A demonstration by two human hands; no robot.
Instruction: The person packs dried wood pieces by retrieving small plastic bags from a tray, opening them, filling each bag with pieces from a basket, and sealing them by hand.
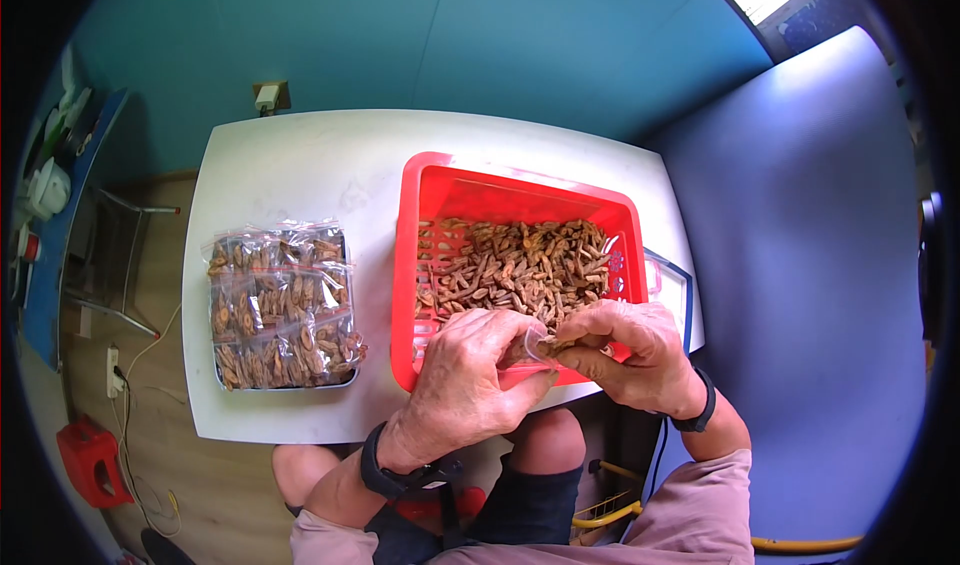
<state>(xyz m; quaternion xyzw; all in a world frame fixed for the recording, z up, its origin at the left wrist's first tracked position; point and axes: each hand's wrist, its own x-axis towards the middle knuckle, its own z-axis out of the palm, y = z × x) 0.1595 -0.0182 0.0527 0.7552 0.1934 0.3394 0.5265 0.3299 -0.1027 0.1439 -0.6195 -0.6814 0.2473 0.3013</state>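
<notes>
A red plastic basket [408,265] stands on the white table, holding a heap of brown dried pieces [530,270]. Over its front edge, my left hand [470,370] grips a small clear plastic bag [535,343] between thumb and fingers. My right hand [630,353] is closed at the mouth of this bag, its fingers pinched around brown dried pieces that are mostly hidden. To the left of the basket, several filled clear zip bags [280,305] lie in rows on a dark-rimmed tray [345,380].
The white table [300,155] meets a teal wall. A blue-grey surface [800,265] rises at the right. Behind the basket's right side lies a blue-edged white object [678,295]. A red container [92,462] and cables are on the floor at left.
</notes>
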